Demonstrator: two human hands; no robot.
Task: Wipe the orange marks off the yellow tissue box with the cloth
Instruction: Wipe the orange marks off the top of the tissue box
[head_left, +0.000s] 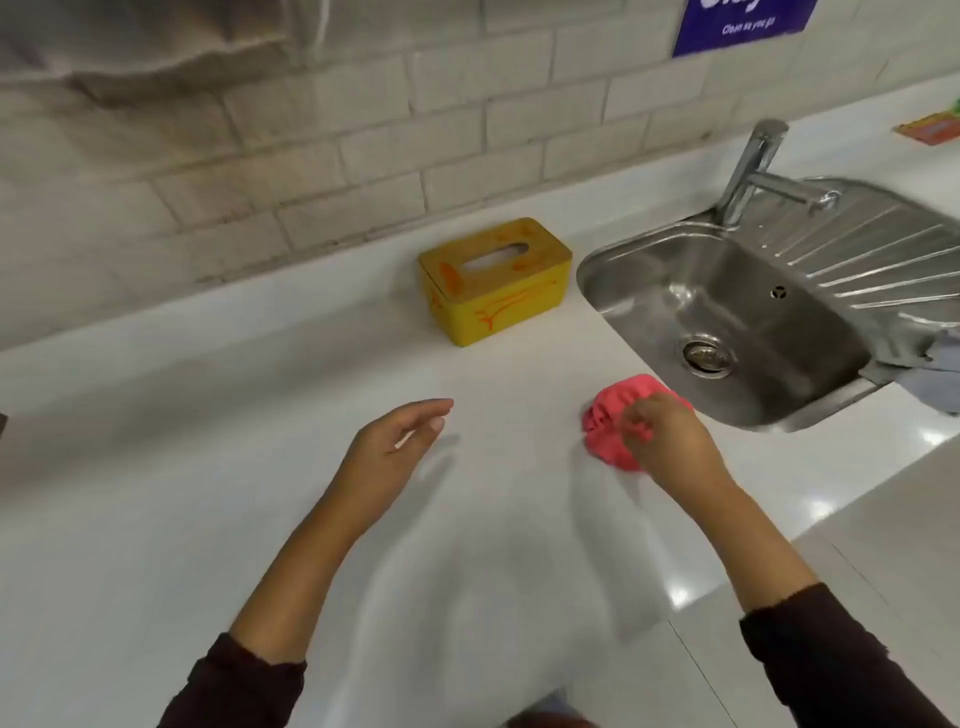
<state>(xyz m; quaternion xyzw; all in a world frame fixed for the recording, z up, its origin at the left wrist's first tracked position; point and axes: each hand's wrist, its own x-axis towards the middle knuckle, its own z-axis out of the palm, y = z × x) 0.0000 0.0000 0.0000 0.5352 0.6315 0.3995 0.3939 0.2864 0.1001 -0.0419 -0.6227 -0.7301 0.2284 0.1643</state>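
Near the back of the white surface (260, 441), close under the tiled wall, stands the yellow tissue box (496, 283), upright, with its slot upward and its long side turned to me, so the orange marks (511, 304) on the lid and on this front side are easy to see and to reach. None of them looks wiped, as I judge. Well apart from the box, nearer to me and just beside the front rim of the sink (587, 270), lies the pink cloth (610, 421), bunched into a lump. My right grip (667, 441) is on it, fingers curled down and clamped on the folds; I think this gathers it into a pad for lifting. My left grip (395, 447) hangs above the surface, fingers apart and nearly straight, holding nothing, pointing toward the box. Probably it is kept free to steady the box, which looks light and could slide under rubbing.
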